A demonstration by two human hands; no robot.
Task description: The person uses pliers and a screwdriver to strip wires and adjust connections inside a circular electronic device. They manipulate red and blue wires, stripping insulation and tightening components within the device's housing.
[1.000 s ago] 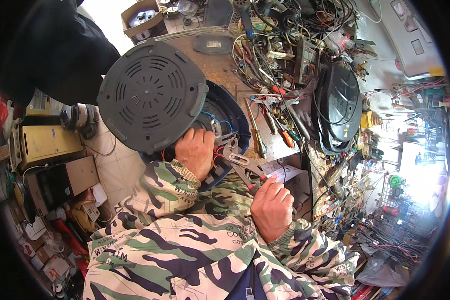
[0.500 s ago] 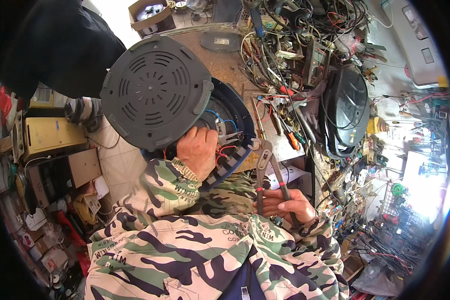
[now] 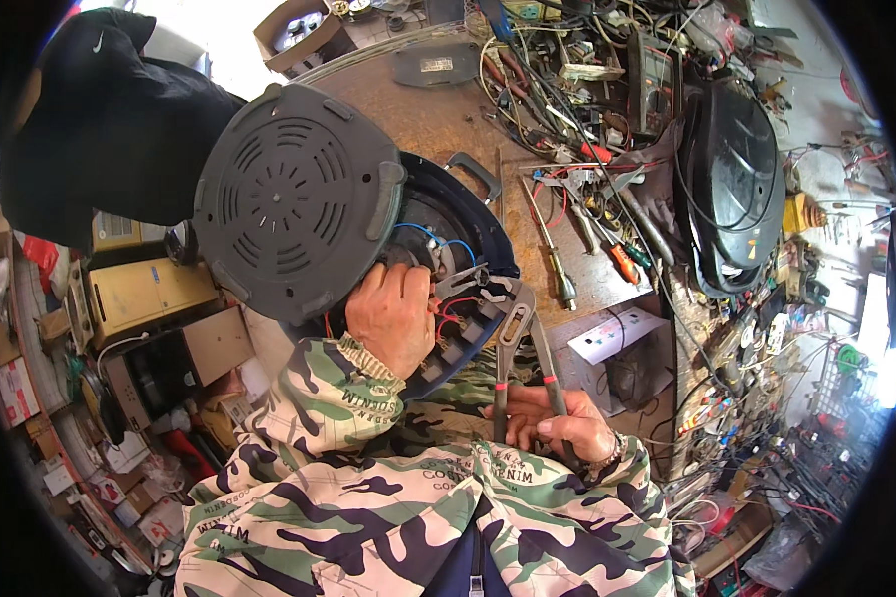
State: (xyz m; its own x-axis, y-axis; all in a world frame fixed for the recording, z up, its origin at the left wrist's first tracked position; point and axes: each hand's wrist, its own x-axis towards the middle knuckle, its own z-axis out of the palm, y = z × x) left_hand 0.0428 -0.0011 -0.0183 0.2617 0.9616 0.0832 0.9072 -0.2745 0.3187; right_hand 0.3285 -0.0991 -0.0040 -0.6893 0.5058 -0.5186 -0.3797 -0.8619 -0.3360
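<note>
Left hand (image 3: 393, 318) curled inside open appliance base (image 3: 448, 289), fingers at red wires (image 3: 446, 316), under tilted grey round cover (image 3: 294, 199). Right hand (image 3: 553, 426) closed on pliers (image 3: 513, 343) handles, nose at wires beside left hand.

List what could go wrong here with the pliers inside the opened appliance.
1. The pliers reach in among thin red and blue wires; a slip might nick or pull one loose.
2. The left hand sits right beside the plier tips, so its fingers could get pinched.
3. The round grey base cover hangs tilted open beside the dark appliance body; it may swing down onto the hand or strain the wires.
</note>
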